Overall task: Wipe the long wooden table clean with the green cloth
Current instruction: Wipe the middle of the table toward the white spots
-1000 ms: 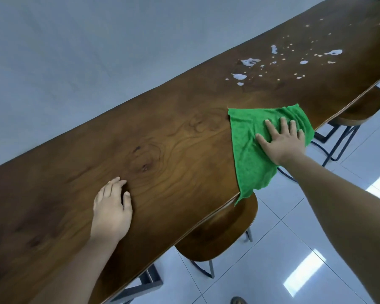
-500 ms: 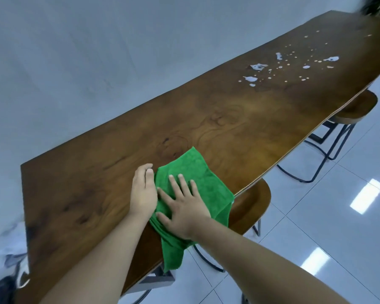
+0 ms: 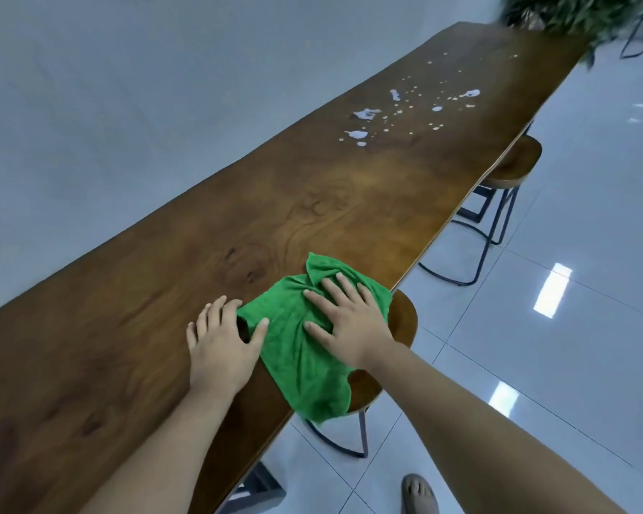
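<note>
Setting: pale grey wall behind a long wooden tabletop (image 3: 349,202), with round stools (image 3: 513,161) tucked under its near edge over a glossy tiled floor (image 3: 535,346).
Green cloth: the green cloth (image 3: 297,350) lies bunched on the near edge, its lower part hanging over the side.
Right hand: the right hand (image 3: 349,320) presses flat on the cloth with fingers spread, likely to drive the wipe.
Left hand: the left hand (image 3: 221,339) rests open on the wood just beside the cloth, thumb touching its edge, probably to steady or gather it.
Spill: white splashes (image 3: 398,113) sit well apart, farther along, not yet wiped.
Change: compared with half a second earlier, the hands and cloth sit much the same, though the view reaches farther, showing a blurred plant (image 3: 572,13).
</note>
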